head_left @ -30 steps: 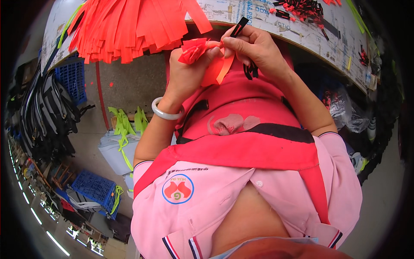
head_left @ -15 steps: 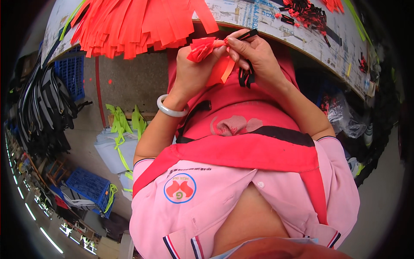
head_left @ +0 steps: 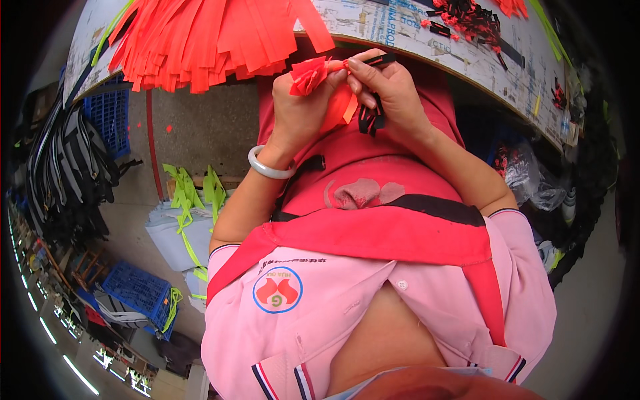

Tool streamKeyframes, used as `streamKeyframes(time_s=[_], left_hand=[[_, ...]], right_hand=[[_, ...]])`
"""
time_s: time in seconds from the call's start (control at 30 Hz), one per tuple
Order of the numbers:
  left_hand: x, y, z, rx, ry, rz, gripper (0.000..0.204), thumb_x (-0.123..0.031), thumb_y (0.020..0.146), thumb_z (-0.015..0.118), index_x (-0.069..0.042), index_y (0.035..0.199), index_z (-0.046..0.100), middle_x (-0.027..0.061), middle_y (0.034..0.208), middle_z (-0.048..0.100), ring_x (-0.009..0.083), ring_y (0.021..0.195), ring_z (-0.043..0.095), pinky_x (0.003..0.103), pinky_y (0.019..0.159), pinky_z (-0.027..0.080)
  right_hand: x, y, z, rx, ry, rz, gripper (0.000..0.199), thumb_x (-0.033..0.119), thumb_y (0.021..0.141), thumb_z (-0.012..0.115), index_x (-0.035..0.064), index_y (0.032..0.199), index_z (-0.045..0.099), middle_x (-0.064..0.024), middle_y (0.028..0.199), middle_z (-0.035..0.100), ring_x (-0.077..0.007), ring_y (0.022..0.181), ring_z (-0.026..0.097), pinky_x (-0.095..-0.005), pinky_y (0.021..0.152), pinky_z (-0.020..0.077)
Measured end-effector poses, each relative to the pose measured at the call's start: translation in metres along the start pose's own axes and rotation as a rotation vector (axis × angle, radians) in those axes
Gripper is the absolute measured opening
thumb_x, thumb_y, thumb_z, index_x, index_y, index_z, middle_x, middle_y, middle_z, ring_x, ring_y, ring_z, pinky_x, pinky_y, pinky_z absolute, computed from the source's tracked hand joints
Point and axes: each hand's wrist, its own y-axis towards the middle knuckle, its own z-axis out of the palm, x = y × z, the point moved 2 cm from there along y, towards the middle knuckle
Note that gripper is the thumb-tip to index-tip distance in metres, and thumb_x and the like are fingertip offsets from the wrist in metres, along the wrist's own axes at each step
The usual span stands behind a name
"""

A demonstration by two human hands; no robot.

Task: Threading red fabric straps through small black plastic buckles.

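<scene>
My left hand (head_left: 300, 110) is closed around a bunch of folded red-orange fabric strips (head_left: 309, 77), whose ends stick out above the fist. More of that fabric hangs below, between my hands. Against it, my right hand (head_left: 395, 97) pinches with thumb and forefinger at the strip end beside my left fingertips. Several short black fabric pieces (head_left: 371, 117) with red on them are gripped in the right fingers; some dangle below the palm, and one black piece (head_left: 380, 60) pokes out over the forefinger. Exactly what sits in the pinch is too small to tell.
A large fan of red-orange strips (head_left: 207, 43) overhangs the table edge at left. Small black-and-red pieces (head_left: 470, 23) are heaped on the table (head_left: 420, 43) at right. Black and grey straps (head_left: 67, 167) hang at left near a blue crate (head_left: 107, 120). A plastic bag (head_left: 527, 177) is beneath the table.
Both hands stay together in nearly the same place. My right fingers have shifted slightly leftward and closed in, and the dangling black pieces have swung a little left and up.
</scene>
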Motion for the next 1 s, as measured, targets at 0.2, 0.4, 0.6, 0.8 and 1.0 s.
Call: streamKeyframes(time_s=[0.2, 0.4, 0.6, 0.8, 1.0], left_hand=[[0.002, 0.004, 0.0, -0.009, -0.013, -0.006, 0.013, -0.003, 0.086, 0.065, 0.002, 0.097, 0.068, 0.002, 0.082, 0.067, 0.0079, 0.074, 0.06, 0.023, 0.067, 0.049], [0.006, 0.009, -0.015, -0.042, -0.283, -0.181, 0.015, -0.003, 0.085, 0.066, 0.004, 0.098, 0.066, 0.0057, 0.086, 0.068, 0.0107, 0.078, 0.064, 0.023, 0.071, 0.051], [-0.011, 0.021, -0.012, 0.079, -0.083, 0.079, 0.017, -0.003, 0.086, 0.065, 0.004, 0.101, 0.065, 0.0041, 0.085, 0.067, 0.0095, 0.077, 0.062, 0.023, 0.069, 0.05], [-0.013, 0.031, -0.028, 0.089, -0.319, -0.318, 0.018, -0.009, 0.087, 0.065, 0.002, 0.101, 0.065, 0.0027, 0.074, 0.062, 0.009, 0.062, 0.056, 0.022, 0.057, 0.044], [-0.014, 0.032, -0.031, 0.132, -0.451, -0.474, 0.019, -0.011, 0.089, 0.06, 0.003, 0.101, 0.063, 0.006, 0.076, 0.063, 0.0112, 0.062, 0.056, 0.023, 0.058, 0.045]], right_hand=[[-0.005, -0.001, 0.001, -0.04, 0.127, -0.014, 0.016, 0.018, 0.09, 0.063, 0.0021, 0.089, 0.058, -0.0012, 0.072, 0.058, -0.0034, 0.053, 0.045, -0.0174, 0.047, 0.0332], [0.009, 0.004, -0.038, 0.021, -0.343, 0.076, 0.019, 0.017, 0.089, 0.064, 0.0006, 0.099, 0.064, 0.0023, 0.075, 0.058, -0.0009, 0.06, 0.045, -0.0165, 0.051, 0.0337], [0.008, 0.016, -0.021, 0.158, -0.147, 0.196, 0.027, 0.026, 0.089, 0.065, 0.0014, 0.1, 0.067, 0.0047, 0.074, 0.058, -0.0012, 0.056, 0.039, -0.0176, 0.049, 0.0315], [0.034, 0.025, -0.012, 0.068, -0.156, -0.214, 0.016, 0.017, 0.092, 0.061, 0.0019, 0.097, 0.063, 0.003, 0.072, 0.057, -0.0018, 0.052, 0.042, -0.0173, 0.048, 0.0359], [0.044, 0.018, 0.001, 0.177, -0.3, -0.126, 0.016, 0.017, 0.091, 0.061, 0.0014, 0.092, 0.062, 0.0006, 0.071, 0.059, -0.0015, 0.051, 0.047, -0.0169, 0.044, 0.036]])
